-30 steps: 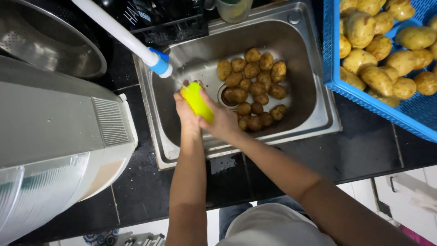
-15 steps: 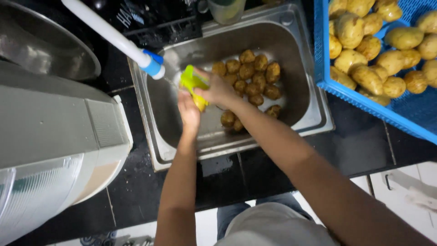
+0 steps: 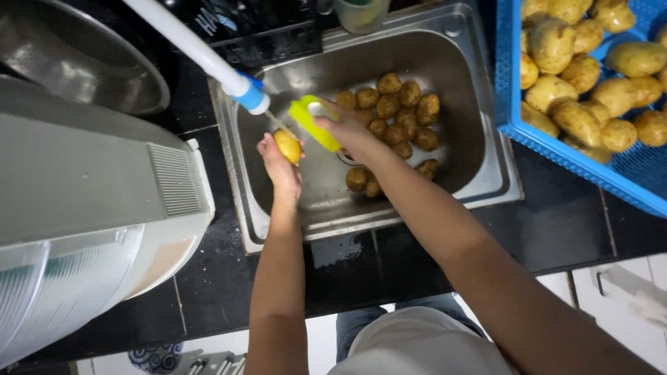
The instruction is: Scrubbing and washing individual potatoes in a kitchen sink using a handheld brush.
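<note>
The steel sink [image 3: 458,104] lies under both my hands, with about a dozen unwashed potatoes [image 3: 399,114] just beyond my right hand [image 3: 347,128], which grips one yellow-green scrubber [image 3: 314,123]. My left hand [image 3: 278,156] cups one potato [image 3: 287,145] below the tap [image 3: 243,89]; wet, firm and probably slippery, it is best gripped around its middle.

we saw the sink [image 3: 486,182] set in the bench [image 3: 570,229], loose potatoes [image 3: 399,111] in its basin. the crate [image 3: 590,167] of potatoes stood right of it, the tap spout [image 3: 208,59] reached over its left edge, an appliance [image 3: 90,208] sat farther left.
</note>
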